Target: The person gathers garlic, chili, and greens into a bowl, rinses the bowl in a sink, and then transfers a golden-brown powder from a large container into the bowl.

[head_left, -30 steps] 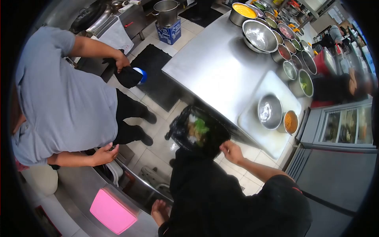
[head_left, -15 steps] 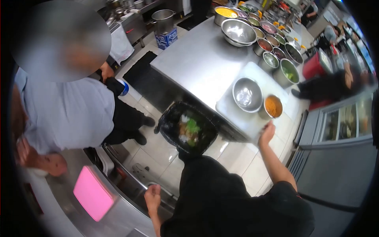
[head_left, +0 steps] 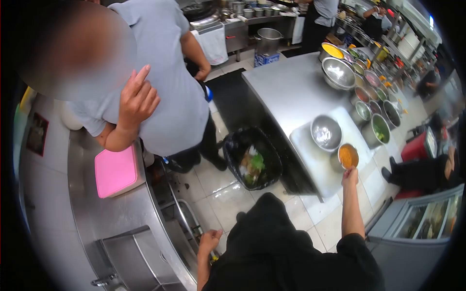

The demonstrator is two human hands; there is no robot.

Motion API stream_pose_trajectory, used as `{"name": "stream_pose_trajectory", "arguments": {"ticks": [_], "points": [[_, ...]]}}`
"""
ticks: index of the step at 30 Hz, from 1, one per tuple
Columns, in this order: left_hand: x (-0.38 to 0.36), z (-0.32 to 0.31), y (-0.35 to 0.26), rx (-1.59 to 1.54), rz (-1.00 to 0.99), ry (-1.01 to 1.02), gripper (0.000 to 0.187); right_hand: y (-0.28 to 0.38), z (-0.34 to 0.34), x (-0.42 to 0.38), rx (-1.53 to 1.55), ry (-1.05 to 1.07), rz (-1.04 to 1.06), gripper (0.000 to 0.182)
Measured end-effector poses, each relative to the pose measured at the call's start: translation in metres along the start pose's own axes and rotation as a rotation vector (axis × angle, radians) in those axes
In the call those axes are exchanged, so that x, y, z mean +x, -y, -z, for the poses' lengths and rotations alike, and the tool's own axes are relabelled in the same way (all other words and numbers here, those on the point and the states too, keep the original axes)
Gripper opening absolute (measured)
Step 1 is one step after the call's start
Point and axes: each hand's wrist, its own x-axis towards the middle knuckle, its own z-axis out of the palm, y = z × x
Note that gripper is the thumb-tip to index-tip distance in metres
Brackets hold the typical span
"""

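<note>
Steel prep table, commercial kitchen: right hand is reaching to the orange-filled container at the near right corner, fingers at its rim, grasp unclear. Left hand is loosely curled, empty, near the counter edge. Advice: seat fingers fully before lifting; keep level.

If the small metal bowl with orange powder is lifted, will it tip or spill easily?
The bowl looks nearly full, so tilting would probably spill powder. Its smooth steel may be slippery. The right hand touches its near rim, so a one-sided lift could tip it.
</note>
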Motion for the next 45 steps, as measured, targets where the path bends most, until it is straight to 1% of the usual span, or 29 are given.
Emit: {"name": "stream_pose_trajectory", "arguments": {"ticks": [3,5,8,11,14,16,18,21,23,24,27,30,34,36,39,40,41,43,44,45], "points": [[-0.014,-0.019,-0.009,-0.042,0.043,-0.017,0.052,-0.001,0.0,0.001,0.045,0.033,-0.043,0.012],[-0.017,-0.03,-0.025,-0.073,0.053,-0.027,0.054,0.005,0.0,0.005,0.065,0.063,-0.027,0.012],[-0.011,-0.047,-0.077,-0.072,-0.008,0.011,0.05,0.019,0.0,0.018,0.097,0.124,-0.038,0.011],[0.015,-0.078,-0.133,-0.012,-0.211,0.02,0.044,0.029,0.005,0.03,0.106,0.192,-0.068,0.011],[0.036,-0.101,-0.204,-0.058,-0.377,-0.037,0.033,0.029,0.011,0.047,0.04,0.277,-0.074,0.01],[0.033,-0.097,-0.265,-0.152,-0.439,-0.126,0.022,0.033,0.008,0.049,-0.004,0.287,-0.09,0.008],[0.052,-0.112,-0.298,-0.345,-0.477,-0.251,0.021,0.035,0.007,0.052,-0.041,0.29,-0.105,0.006],[0.061,-0.11,-0.348,-0.551,-0.471,-0.381,0.026,0.036,0.003,0.062,-0.1,0.31,-0.102,0.004],[0.067,-0.104,-0.369,-0.605,-0.49,-0.458,0.032,0.035,0.004,0.069,-0.112,0.342,-0.096,0.004],[0.072,-0.102,-0.376,-0.593,-0.487,-0.511,0.035,0.034,0.005,0.073,-0.141,0.376,-0.092,0.005],[0.073,-0.089,-0.396,-0.6,-0.429,-0.553,0.037,0.039,0.004,0.068,-0.131,0.389,-0.119,0.005],[0.078,-0.084,-0.402,-0.635,-0.393,-0.554,0.036,0.041,0.004,0.067,-0.175,0.422,-0.094,0.005],[0.09,-0.08,-0.409,-0.65,-0.366,-0.533,0.031,0.04,0.006,0.071,-0.137,0.456,-0.131,0.008],[0.101,-0.078,-0.409,-0.652,-0.39,-0.521,0.028,0.04,0.006,0.071,-0.089,0.45,-0.17,0.013],[0.102,-0.074,-0.415,-0.691,-0.433,-0.537,0.027,0.038,0.007,0.071,-0.076,0.456,-0.152,0.019],[0.11,-0.074,-0.412,-0.73,-0.439,-0.511,0.026,0.037,0.007,0.071,-0.061,0.455,-0.149,0.02],[0.116,-0.074,-0.408,-0.651,-0.476,-0.57,0.025,0.036,0.008,0.073,-0.072,0.457,-0.146,0.019],[0.098,-0.064,-0.419,-0.691,-0.462,-0.508,0.024,0.041,0.007,0.065,-0.089,0.441,-0.135,0.017],[0.108,-0.065,-0.415,-0.745,-0.416,-0.484,0.024,0.042,0.007,0.063,-0.09,0.438,-0.114,0.015],[0.104,-0.062,-0.416,-0.732,-0.378,-0.48,0.023,0.042,0.007,0.061,-0.095,0.437,-0.093,0.014]]}}
